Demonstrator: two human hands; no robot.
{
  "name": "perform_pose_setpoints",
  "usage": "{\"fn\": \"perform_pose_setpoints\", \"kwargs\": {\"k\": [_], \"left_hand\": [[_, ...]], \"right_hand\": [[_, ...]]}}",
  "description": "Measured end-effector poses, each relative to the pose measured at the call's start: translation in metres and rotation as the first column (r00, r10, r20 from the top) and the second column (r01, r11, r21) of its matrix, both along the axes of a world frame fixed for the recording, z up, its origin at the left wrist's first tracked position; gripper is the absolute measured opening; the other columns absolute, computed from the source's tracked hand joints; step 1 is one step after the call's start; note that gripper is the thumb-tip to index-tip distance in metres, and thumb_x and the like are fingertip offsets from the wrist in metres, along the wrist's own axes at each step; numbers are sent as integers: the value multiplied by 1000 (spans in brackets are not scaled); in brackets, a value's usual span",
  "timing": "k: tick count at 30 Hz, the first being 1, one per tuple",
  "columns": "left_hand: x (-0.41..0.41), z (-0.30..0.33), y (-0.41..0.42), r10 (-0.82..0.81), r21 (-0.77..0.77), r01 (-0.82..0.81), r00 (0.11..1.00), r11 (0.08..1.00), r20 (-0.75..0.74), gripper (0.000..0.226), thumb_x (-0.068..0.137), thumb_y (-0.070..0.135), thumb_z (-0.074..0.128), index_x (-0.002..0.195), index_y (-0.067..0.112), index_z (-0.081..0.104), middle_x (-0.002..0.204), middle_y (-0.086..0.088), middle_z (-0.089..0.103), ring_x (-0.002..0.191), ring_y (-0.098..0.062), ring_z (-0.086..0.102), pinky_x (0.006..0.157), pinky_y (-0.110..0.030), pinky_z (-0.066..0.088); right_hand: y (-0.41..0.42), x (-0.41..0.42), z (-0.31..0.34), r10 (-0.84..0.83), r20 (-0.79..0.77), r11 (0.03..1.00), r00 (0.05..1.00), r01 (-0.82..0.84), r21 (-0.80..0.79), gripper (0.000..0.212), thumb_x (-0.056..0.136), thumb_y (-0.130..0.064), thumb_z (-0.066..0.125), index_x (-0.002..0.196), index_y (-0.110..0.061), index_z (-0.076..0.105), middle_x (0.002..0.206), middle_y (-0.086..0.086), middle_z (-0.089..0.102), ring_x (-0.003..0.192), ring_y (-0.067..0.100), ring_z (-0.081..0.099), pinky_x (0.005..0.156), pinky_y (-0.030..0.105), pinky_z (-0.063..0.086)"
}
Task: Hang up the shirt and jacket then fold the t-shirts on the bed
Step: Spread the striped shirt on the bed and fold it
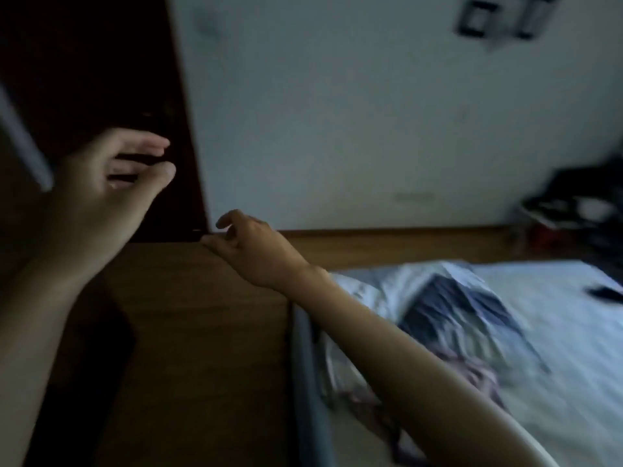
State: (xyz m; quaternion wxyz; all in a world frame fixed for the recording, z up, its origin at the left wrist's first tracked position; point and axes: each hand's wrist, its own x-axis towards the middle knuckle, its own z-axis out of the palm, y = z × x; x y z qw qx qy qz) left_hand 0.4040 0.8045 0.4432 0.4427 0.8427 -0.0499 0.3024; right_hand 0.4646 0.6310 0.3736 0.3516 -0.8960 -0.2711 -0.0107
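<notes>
Dimly, and with a good deal of motion blur, two bare hands are seen raised in front of a dark brown wooden wardrobe door [101, 62]. The left hand [101, 183] is held up before the dark door, its fingers loosely spread and slightly bent, with nothing between them; the thumb is set apart from the fingertips. The right hand [253, 251] is stretched forward at the far corner of a brown wood-grain panel [202, 332], its fingers loosely curled downward with nothing gripped; whether the fingertips touch the panel's top edge cannot be told through the blur.

A bed with a pale white sheet [556, 365] is seen at the right, its near edge lying just beside the wood-grain panel. Crumpled clothing in blue-grey, white and pinkish cloth [455, 318] is heaped on the sheet near the bed's left edge, partly hidden under the right forearm; single garments cannot be told apart. A small dark object [603, 293] lies on the sheet towards the bed's right edge, too blurred to be identified.

Behind the bed a pale wall [337, 112] is seen, with dark-framed pictures [499, 15] hung near its top. Dark clutter [580, 203] is piled beyond the bed's far right corner.
</notes>
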Motion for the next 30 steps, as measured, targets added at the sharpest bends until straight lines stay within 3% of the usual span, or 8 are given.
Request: {"fn": "perform_pose_setpoints", "kwargs": {"k": [6, 10, 14, 17, 22, 25, 27, 30], "left_hand": [[69, -28, -204, -495, 75, 509, 856, 858, -151, 32, 82, 47, 62, 108, 30, 65, 108, 10, 68, 96, -8, 64, 81, -21, 50], [81, -68, -319, -717, 29, 752, 639, 658, -278, 22, 88, 32, 71, 109, 25, 66, 100, 7, 69, 89, -9, 65, 67, -11, 48], [87, -114, -399, -839, -47, 906, 368, 420, -401, 15, 92, 19, 67, 107, 22, 65, 96, 7, 67, 74, 9, 61, 60, -10, 50], [96, -148, -437, -871, -94, 960, 197, 265, -449, 15, 90, 25, 70, 102, 33, 65, 99, 13, 68, 82, 4, 64, 75, -23, 54], [97, -209, -477, -844, -158, 978, 33, 139, -535, 15, 89, 21, 71, 104, 21, 66, 98, 8, 69, 87, -7, 65, 66, -19, 49], [88, -271, -498, -764, -120, 988, -3, 97, -645, 15, 87, 19, 73, 101, 17, 66, 95, 6, 70, 85, -8, 66, 66, -18, 49], [78, -324, -511, -674, -50, 998, -13, 35, -739, 16, 86, 18, 73, 99, 13, 65, 95, -1, 71, 87, -17, 67, 74, -28, 52], [56, -403, -523, -498, 162, 970, 52, -180, -866, 17, 85, 23, 67, 99, 15, 61, 99, -5, 65, 98, -27, 66, 79, -35, 51]], "right_hand": [[-226, -26, -31, -533, -35, 845, 845, 531, -63, 46, 96, -47, 60, 125, -12, 55, 121, 12, 65, 113, 32, 62, 93, 43, 50], [-332, -75, -66, -786, -89, 618, 612, 772, -147, 44, 95, -51, 58, 121, -16, 54, 118, 8, 67, 109, 30, 63, 90, 44, 50], [-388, -128, -102, -908, -176, 416, 380, 869, -269, 47, 97, -50, 55, 129, -15, 51, 124, 11, 65, 113, 31, 61, 90, 42, 49], [-406, -156, -134, -946, -274, 264, 174, 904, -336, 52, 95, -54, 55, 128, -14, 51, 121, 13, 67, 114, 32, 61, 92, 41, 48], [-414, -197, -189, -927, -365, 73, -86, 913, -401, 51, 94, -54, 58, 122, -11, 54, 116, 11, 70, 112, 28, 62, 84, 37, 44], [-409, -225, -225, -882, -427, 2, -198, 905, -425, 47, 93, -53, 59, 114, -11, 55, 104, 11, 71, 104, 30, 65, 85, 39, 49], [-404, -242, -251, -856, -448, -39, -258, 897, -441, 47, 93, -53, 60, 114, -12, 53, 105, 10, 70, 104, 32, 64, 88, 44, 52], [-392, -263, -288, -812, -482, -97, -329, 890, -445, 51, 94, -50, 61, 123, -10, 49, 115, 13, 66, 112, 33, 59, 95, 46, 49]]}}
